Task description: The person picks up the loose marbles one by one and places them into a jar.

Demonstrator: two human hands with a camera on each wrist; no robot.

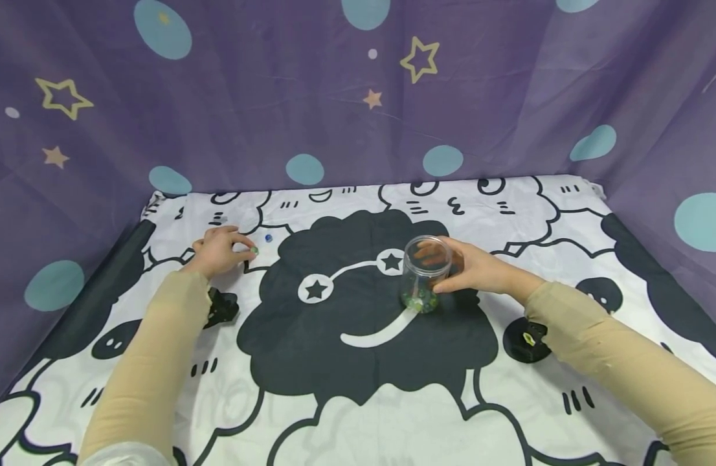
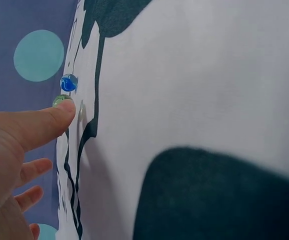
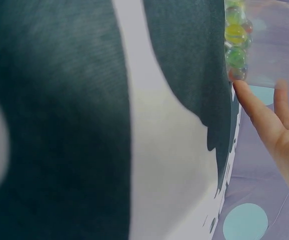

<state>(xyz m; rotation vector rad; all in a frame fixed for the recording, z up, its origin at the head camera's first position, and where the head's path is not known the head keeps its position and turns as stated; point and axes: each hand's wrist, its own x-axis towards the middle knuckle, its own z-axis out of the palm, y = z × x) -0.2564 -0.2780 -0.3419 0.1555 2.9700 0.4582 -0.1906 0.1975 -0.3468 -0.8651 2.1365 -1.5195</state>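
Observation:
My left hand (image 1: 218,251) is low over the far left part of the cloth, pinching a small green marble (image 1: 255,250) between thumb and fingertips. Just beyond it lies a blue marble (image 1: 268,238), also seen close past the thumb in the left wrist view (image 2: 68,82). On the right, my right hand (image 1: 474,266) grips a clear, open-topped jar (image 1: 413,285) from its right side. Several green and yellow glass marbles (image 3: 236,34) rest at the jar's bottom. The jar stands upright over the black sheep face print.
A white cloth (image 1: 428,421) with black cartoon sheep covers the table. Purple curtain (image 1: 276,97) with stars and blue dots hangs behind and at both sides. Dark objects show beside the left sleeve (image 1: 221,307) and the right sleeve (image 1: 527,340).

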